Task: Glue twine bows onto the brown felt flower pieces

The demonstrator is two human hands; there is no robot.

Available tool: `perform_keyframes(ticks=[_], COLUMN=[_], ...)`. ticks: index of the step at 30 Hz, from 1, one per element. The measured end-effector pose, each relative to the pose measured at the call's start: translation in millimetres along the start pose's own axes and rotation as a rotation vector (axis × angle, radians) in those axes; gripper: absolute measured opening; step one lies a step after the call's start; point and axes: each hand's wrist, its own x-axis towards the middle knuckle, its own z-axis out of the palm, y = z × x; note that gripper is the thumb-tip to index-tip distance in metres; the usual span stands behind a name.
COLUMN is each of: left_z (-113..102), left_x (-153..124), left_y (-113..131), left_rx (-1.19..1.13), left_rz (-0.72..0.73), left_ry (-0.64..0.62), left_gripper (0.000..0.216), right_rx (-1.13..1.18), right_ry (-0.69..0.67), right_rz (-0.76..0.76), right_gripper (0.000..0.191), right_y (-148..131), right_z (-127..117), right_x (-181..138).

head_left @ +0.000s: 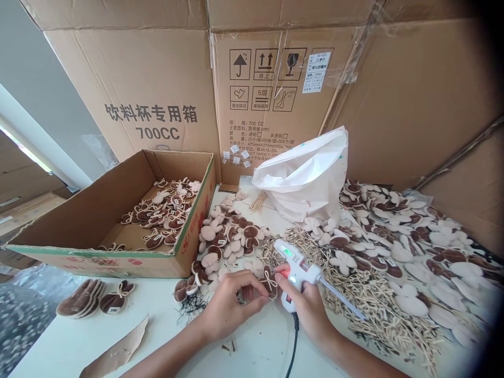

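Note:
My right hand point(305, 307) grips a white hot-glue gun point(297, 265) with a green light, its nozzle pointing up and left and a glue stick point(342, 299) trailing from its back. My left hand point(228, 307) pinches a small brown plush bow point(269, 282) with a beige twine knot, held beside the gun. Both hands hover low over the white table point(157, 315), close together.
An open cardboard box point(98, 215) at the left holds several finished bows. Loose brown and cream bows point(228, 236) and twine knots point(370, 294) cover the middle and right. A white plastic bag point(311, 178) stands behind. Tall cartons point(157, 89) wall the back. The gun's black cord point(293, 346) runs toward me.

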Motion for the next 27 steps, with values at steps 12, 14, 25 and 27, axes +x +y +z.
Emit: perform_keyframes(ticks=[12,14,25,27], left_z=[-0.1,0.2,-1.2,-2.0], left_x=[0.4,0.5,-0.3,-0.4], left_y=[-1.6,-2.4,-2.0,-0.9], left_rx=[0.027,0.034,0.073,0.072], left_rz=[-0.073,-0.076,-0.043,-0.048], left_ry=[0.031,0.03,0.037,0.056], left_gripper=[0.003,0.002,0.011,0.02], right_rx=[-0.016,-0.015,0.009,0.017], right_ry=[-0.059,-0.069,-0.137,-0.148], right_rz=[-0.015,-0.013,-0.007,-0.004], right_gripper=[0.033,0.032,0.033,0.034], right_y=[7.8,7.5,8.5,9.4], right_z=[-4.7,-4.7,-5.5,-6.1], right_x=[1.7,1.6,1.6,2.1])
